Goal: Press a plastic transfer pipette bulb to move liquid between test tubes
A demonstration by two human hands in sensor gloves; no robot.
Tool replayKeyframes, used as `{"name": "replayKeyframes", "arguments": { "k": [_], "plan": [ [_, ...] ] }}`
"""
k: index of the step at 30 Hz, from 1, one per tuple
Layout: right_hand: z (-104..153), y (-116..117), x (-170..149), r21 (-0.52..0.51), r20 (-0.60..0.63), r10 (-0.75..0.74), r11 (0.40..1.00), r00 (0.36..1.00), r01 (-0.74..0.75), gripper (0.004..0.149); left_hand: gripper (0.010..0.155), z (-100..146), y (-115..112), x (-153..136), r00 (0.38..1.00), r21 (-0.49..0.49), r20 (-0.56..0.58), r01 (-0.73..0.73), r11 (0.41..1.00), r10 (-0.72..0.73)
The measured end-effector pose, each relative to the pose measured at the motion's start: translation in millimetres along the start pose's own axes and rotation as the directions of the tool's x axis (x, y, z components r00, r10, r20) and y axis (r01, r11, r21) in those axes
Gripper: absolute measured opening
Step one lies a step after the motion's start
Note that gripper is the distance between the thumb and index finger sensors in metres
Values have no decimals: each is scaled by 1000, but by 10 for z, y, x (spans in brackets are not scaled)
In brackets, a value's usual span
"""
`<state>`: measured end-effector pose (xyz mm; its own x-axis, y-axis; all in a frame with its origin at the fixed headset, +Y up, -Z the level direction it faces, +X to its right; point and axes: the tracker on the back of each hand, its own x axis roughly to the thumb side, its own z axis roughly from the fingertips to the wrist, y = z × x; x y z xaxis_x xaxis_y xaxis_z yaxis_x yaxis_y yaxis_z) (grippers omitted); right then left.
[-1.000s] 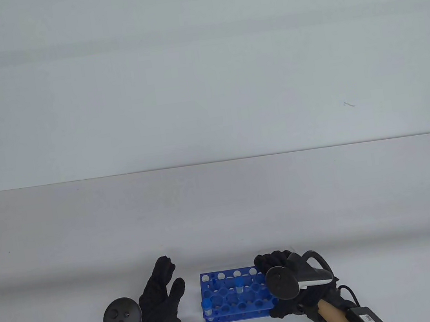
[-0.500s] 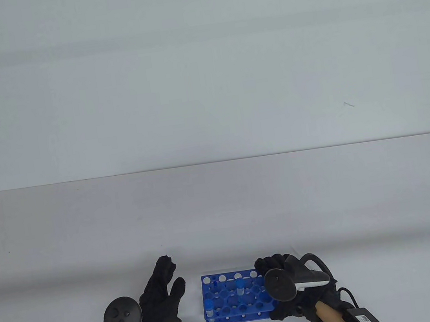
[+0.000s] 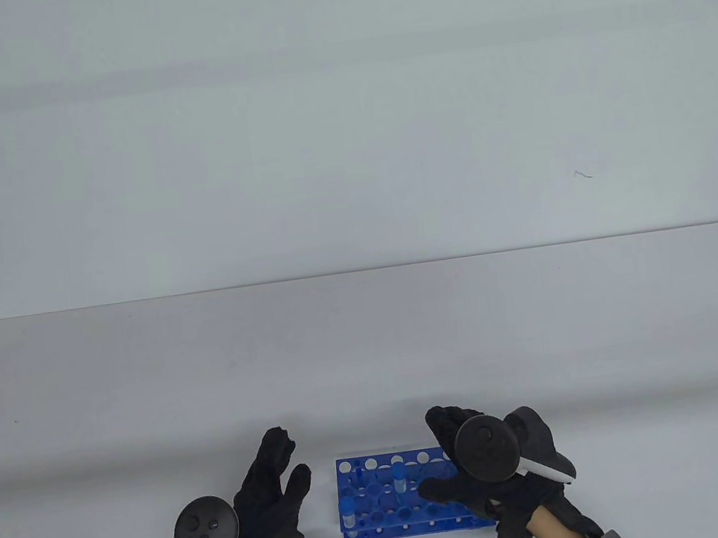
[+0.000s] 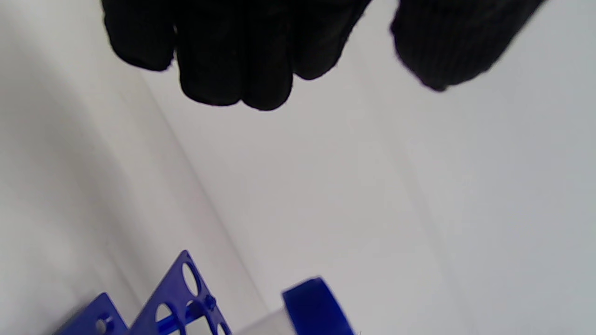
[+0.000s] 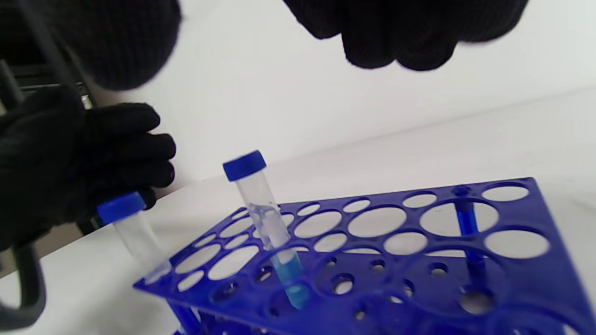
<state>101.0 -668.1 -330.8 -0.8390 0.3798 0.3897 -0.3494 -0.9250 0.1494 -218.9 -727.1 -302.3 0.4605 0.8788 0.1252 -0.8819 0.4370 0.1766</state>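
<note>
Table view: a blue rack (image 3: 395, 495) stands at the surface's (image 3: 369, 347) near edge, holding two capped tubes (image 3: 399, 476). The left hand (image 3: 267, 499) lies flat beside the rack, grip open. The right hand (image 3: 472, 472) hovers over the rack's right end, grip open, holding nothing.

Left wrist view: fingers (image 4: 233, 56) hang spread above the surface.

Right wrist view: the middle tube (image 5: 267, 228) holds blue liquid; the corner tube (image 5: 135, 232) looks empty. No pipette shows.

I see a pale grey desk (image 3: 369, 347) spanning the table view. On it, near its 6 o'clock edge, stands a blue test tube rack (image 3: 391, 516). My left hand (image 3: 266, 493) rests on the desk at the rack's 9 o'clock, just beside it.
</note>
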Motion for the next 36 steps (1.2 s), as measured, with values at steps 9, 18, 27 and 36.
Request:
{"name": "replayKeyframes", "arguments": {
  "k": [9, 18, 27, 36],
  "plan": [
    [-271, 417, 101, 108, -206, 106, 990, 973, -85, 86, 82, 36, -8, 32, 1000, -4, 18, 15, 1000, -15],
    [-276, 638, 115, -12, -192, 89, 996, 977, -93, 69, 82, 38, -15, 38, 1000, -9, 25, 7, 1000, -6],
    [-258, 771, 111, -96, -204, 68, 991, 977, -90, 53, 81, 47, -26, 72, 998, -8, 50, 26, 1000, -25],
    [-233, 781, 101, -125, -211, 95, 984, 973, -124, 49, 68, 115, -475, 986, 641, 73, 483, 650, 756, -597]
  ]
}}
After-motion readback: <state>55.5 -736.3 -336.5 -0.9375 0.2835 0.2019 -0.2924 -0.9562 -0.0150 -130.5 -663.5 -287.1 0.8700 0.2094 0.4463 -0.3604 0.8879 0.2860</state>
